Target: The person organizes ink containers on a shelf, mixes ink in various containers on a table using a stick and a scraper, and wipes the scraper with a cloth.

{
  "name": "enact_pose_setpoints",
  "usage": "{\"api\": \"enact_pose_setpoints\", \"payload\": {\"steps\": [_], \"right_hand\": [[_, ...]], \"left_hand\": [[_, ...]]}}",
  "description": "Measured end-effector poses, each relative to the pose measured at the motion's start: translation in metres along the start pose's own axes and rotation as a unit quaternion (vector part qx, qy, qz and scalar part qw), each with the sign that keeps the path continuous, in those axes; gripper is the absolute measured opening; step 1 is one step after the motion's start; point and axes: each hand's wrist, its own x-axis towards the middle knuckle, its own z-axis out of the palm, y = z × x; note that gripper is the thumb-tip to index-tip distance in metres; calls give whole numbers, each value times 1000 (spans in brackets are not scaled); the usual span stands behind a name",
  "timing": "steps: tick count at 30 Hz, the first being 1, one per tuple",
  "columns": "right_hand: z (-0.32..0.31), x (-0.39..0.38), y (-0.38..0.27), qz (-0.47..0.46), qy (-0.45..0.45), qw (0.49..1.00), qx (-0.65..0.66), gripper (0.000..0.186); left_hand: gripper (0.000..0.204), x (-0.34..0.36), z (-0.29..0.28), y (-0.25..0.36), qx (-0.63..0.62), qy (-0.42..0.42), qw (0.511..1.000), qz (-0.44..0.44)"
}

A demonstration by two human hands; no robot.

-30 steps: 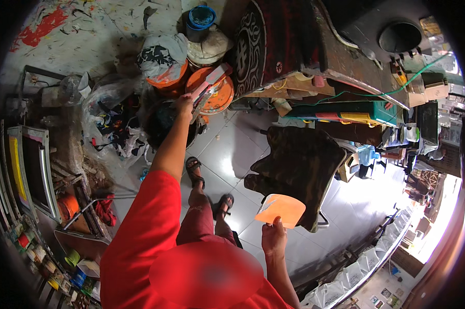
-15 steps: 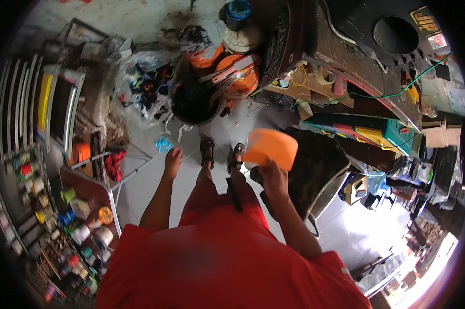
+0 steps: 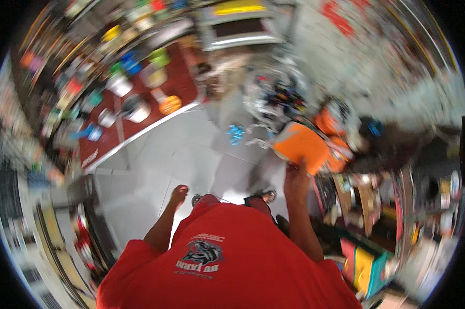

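My right hand [image 3: 296, 178] grips the near edge of an orange flat panel with rounded corners [image 3: 303, 147], held up in front of my body on the right. Its exact kind is not clear. The fingers are partly hidden behind it. My left hand [image 3: 179, 195] hangs low at my left side over the grey tiled floor [image 3: 155, 149]. Its fingers are curled in, with a small pinkish spot at the tips; I cannot make out whether that is something held. Nothing else touches this hand.
At the left, a dark red table [image 3: 114, 136] carries several tubs and cups, with an orange round container [image 3: 170, 105] near its edge. Blue scraps [image 3: 235, 135] lie on the floor. Beyond is a clear plastic bag of cloth pieces [image 3: 281, 98]. Cluttered shelves [image 3: 376, 206] stand right.
My body has turned left, bringing the red table ahead to the left and swinging the shelves to the lower right. The orange panel stays in my right hand. The view is blurred by motion.
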Motion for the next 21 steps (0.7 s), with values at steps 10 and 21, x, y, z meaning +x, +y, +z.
{"api": "enact_pose_setpoints", "payload": {"steps": [10, 21], "right_hand": [[165, -141, 226, 155, -142, 970, -119, 20], [365, -186, 372, 153, -249, 941, -171, 26]], "left_hand": [[28, -102, -202, -161, 64, 279, 958, -8], [49, 114, -421, -95, -68, 380, 918, 85]]}}
